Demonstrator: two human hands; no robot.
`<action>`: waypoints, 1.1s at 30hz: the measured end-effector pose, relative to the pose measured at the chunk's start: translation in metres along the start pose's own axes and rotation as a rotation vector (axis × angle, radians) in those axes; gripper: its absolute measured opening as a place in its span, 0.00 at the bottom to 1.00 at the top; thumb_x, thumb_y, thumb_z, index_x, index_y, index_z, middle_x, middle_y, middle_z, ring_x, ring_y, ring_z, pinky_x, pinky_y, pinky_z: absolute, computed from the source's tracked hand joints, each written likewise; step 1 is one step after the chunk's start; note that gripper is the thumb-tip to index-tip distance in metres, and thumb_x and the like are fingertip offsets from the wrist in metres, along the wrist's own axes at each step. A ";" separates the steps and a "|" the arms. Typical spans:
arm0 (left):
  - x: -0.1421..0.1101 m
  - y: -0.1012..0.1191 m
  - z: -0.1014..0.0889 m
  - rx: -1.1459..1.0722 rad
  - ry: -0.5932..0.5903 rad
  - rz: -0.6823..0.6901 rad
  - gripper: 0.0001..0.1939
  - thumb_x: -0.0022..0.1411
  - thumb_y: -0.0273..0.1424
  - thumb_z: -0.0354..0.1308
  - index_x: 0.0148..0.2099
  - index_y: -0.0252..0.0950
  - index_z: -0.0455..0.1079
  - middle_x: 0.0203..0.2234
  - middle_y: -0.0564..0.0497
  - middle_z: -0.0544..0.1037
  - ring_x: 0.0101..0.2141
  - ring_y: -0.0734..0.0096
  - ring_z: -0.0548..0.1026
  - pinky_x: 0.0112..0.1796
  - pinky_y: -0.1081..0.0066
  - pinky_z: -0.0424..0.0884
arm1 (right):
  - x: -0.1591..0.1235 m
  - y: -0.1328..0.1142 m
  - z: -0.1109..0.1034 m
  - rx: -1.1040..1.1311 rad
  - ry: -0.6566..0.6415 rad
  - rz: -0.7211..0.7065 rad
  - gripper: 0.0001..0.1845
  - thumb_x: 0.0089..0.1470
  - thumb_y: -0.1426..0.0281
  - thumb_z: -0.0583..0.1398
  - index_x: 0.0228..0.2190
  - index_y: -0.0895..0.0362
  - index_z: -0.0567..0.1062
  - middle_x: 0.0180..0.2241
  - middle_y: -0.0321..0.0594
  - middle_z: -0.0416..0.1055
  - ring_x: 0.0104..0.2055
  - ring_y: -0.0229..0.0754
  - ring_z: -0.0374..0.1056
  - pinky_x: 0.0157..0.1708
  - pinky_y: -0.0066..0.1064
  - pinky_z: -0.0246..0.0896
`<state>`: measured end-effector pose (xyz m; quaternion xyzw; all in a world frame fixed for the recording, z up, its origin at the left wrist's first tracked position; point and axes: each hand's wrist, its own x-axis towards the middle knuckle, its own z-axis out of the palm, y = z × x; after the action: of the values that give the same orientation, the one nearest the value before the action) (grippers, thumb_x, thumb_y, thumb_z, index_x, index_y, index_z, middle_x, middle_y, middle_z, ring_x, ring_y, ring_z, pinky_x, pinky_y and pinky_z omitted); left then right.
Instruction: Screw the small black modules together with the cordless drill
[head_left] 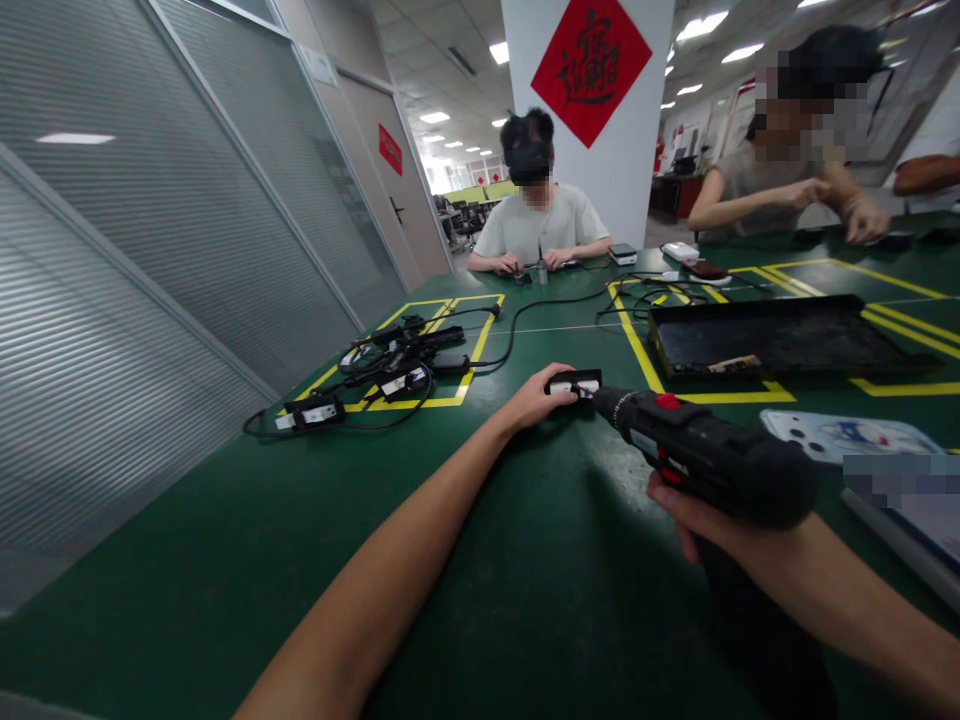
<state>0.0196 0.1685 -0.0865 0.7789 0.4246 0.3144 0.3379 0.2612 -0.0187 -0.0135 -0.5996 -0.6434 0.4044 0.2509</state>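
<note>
within left grip (537,398) lies a black box (583,379).

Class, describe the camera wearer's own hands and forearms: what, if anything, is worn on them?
The left hand and right hand are ungloved; the left forearm and right forearm are bare where visible, with no sleeve, watch or bracelet showing.

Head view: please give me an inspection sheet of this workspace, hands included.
Surface: green table, marked with yellow tape.
Things in hand: drill, tip pointed at a small black box.
Clutter: black tray and phone at the right.
Hands: left hand holds the box; right hand grips the drill.
Cables: black cables heaped at the left; one cord runs farther across the table.
Surroundings: a person opposite, more people at right; red sign on a pillar.
</note>
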 end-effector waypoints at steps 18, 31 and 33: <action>0.001 -0.003 0.001 -0.012 0.000 0.010 0.27 0.54 0.37 0.58 0.55 0.35 0.62 0.45 0.48 0.72 0.42 0.65 0.71 0.45 0.66 0.66 | 0.001 -0.004 0.003 -0.067 0.050 0.090 0.24 0.49 0.50 0.55 0.13 0.53 0.69 0.17 0.36 0.67 0.19 0.37 0.62 0.18 0.30 0.57; -0.001 0.000 0.001 -0.027 -0.009 -0.007 0.27 0.54 0.38 0.58 0.55 0.36 0.62 0.45 0.48 0.72 0.41 0.66 0.71 0.45 0.67 0.67 | 0.000 -0.006 0.001 -0.034 0.033 0.018 0.20 0.52 0.53 0.55 0.19 0.52 0.71 0.17 0.34 0.68 0.20 0.37 0.63 0.20 0.30 0.59; 0.000 0.001 0.001 -0.018 -0.009 -0.027 0.27 0.54 0.37 0.58 0.55 0.36 0.62 0.45 0.48 0.72 0.42 0.65 0.71 0.45 0.66 0.67 | -0.001 -0.008 0.000 -0.016 0.051 0.013 0.16 0.52 0.55 0.56 0.22 0.52 0.72 0.17 0.33 0.67 0.20 0.37 0.64 0.21 0.30 0.60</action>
<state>0.0205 0.1676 -0.0862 0.7714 0.4307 0.3102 0.3510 0.2565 -0.0192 -0.0070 -0.6159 -0.6362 0.3854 0.2597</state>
